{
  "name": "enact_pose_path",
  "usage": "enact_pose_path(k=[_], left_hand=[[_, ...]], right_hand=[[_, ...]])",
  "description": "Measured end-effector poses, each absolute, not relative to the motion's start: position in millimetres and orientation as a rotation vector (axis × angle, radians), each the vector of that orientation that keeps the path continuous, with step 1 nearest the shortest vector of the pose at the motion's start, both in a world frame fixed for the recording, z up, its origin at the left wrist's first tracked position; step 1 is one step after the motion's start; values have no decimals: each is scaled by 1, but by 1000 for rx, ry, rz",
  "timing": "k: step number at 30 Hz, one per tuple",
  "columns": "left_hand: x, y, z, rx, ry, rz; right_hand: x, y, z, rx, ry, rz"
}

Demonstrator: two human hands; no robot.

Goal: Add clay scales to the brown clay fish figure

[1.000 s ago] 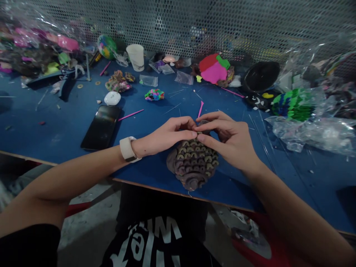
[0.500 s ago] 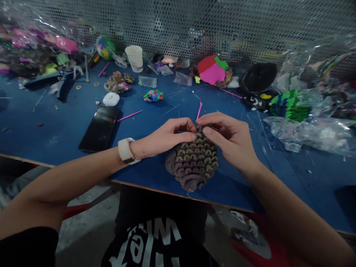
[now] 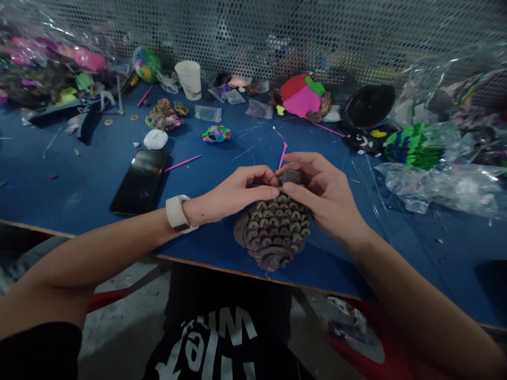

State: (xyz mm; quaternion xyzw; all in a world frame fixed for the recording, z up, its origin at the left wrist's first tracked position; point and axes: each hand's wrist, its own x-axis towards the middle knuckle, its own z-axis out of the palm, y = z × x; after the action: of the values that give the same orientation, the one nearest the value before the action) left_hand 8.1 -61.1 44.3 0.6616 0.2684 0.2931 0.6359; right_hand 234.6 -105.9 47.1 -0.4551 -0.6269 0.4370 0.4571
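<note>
A dark brown clay piece (image 3: 277,229) with rows of small curved olive scales lies flat near the table's front edge. At its upper left edge, my left hand (image 3: 243,190) is closed, thumb and forefinger pinched at the clay; anything between them is too small to make out. My right hand (image 3: 327,198) curls over the top of the piece, its thumb and fingers around a ridged dark clay lump (image 3: 291,177). The fingertips of both hands nearly meet. Just above them lies a pink tool (image 3: 282,154).
A black phone (image 3: 140,182) and a white case (image 3: 156,139) lie to the left. Behind stand a paper cup (image 3: 189,79) and colourful clay pieces (image 3: 216,134). Plastic wrap (image 3: 447,184) and a black bowl (image 3: 370,105) are at the right.
My right hand's fingers have lifted and opened slightly, and the ridged dark lump now shows between them. My left hand stays nearly in place. The view has shifted slightly.
</note>
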Motion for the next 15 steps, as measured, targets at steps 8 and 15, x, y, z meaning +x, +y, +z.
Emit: enact_pose_path(k=[8,15], left_hand=[[8,-62,44,1471,628,659],[9,-62,43,1464,683,661]], right_hand=[[233,-105,46,-1120,-1521,1098],[234,-103,44,-1159,-1491,1120]])
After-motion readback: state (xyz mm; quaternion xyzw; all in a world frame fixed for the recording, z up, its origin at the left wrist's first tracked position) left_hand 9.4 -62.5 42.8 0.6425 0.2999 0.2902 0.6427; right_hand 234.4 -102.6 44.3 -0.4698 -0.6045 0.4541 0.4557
